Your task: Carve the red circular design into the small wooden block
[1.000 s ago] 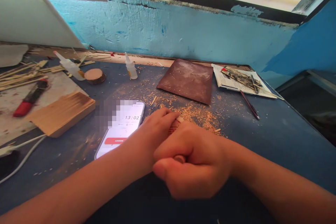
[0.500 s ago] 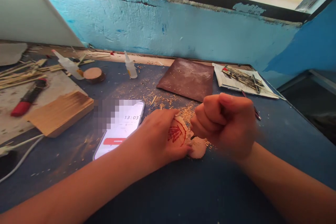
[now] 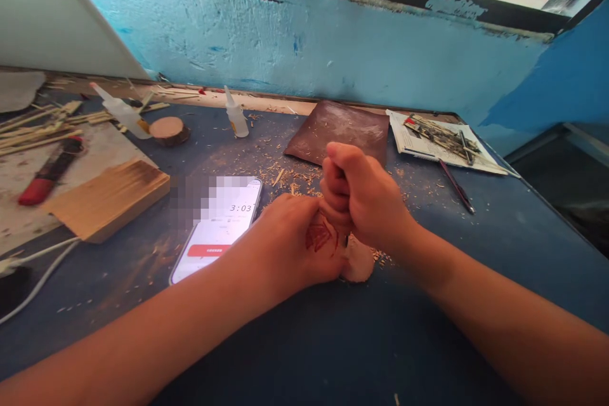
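Note:
My left hand [image 3: 304, 238] is closed round the edge of a pale wooden piece [image 3: 333, 228] marked with red lines, pressing it to the blue tabletop. A rounded pale end [image 3: 359, 261] shows beyond the left thumb; whether it belongs to the same piece, I cannot tell. Above the wood, my right hand [image 3: 359, 190] makes a fist with its fingers curled tightly. A short dark tip [image 3: 347, 240] pokes out below that fist, and the rest of this thin tool is hidden in the palm. Wood shavings [image 3: 304, 185] lie around both hands.
Left of my hands lie a lit phone [image 3: 221, 228], a wooden block [image 3: 111, 196] and a red-black cutter [image 3: 50, 171]. Behind stand a small glue bottle [image 3: 238, 120], a wood slice [image 3: 170, 131] and brown sandpaper [image 3: 340, 130]. A pen [image 3: 457, 187] lies at right.
My right fist has moved left and slightly up, from beside the wooden piece to over it, beside the left fingers. My left hand stays on the wood. The pen now shows more fully.

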